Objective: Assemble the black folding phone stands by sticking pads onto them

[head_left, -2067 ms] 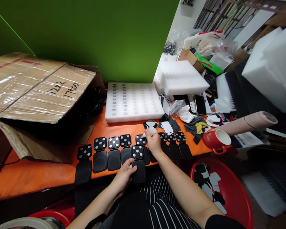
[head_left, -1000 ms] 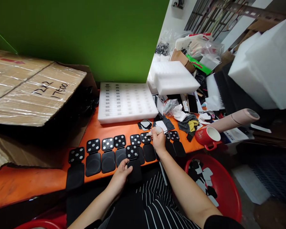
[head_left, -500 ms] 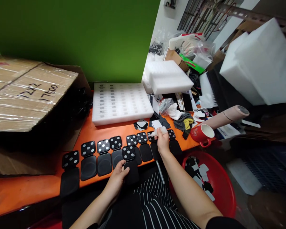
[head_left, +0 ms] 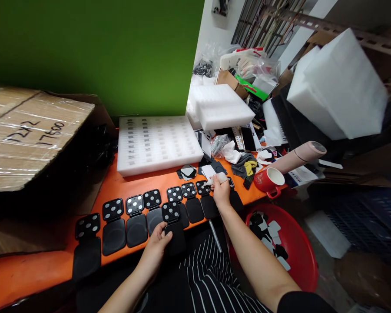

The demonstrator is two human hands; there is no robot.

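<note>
Several black hinged cases (head_left: 135, 216) with white-dotted square tops lie in a row along the near edge of the orange table (head_left: 42, 263). My left hand (head_left: 156, 247) grips the lower flap of one such black case (head_left: 172, 225) that sits nearer me than the row. My right hand (head_left: 220, 191) is closed on a small white squeeze bottle (head_left: 217, 178), its tip pointing left over the cases at the right end of the row.
A white foam tray (head_left: 158, 143) lies behind the row, with foam blocks (head_left: 223, 111) beyond it. A large cardboard box (head_left: 29, 134) stands at left. A red mug (head_left: 269, 180), a cardboard tube (head_left: 296, 157) and clutter sit at right. A red basin (head_left: 280, 248) of parts is below.
My right hand with the bottle has shifted rightward along the row of cases. My left hand keeps its grip on the same case. The view has turned to the right.
</note>
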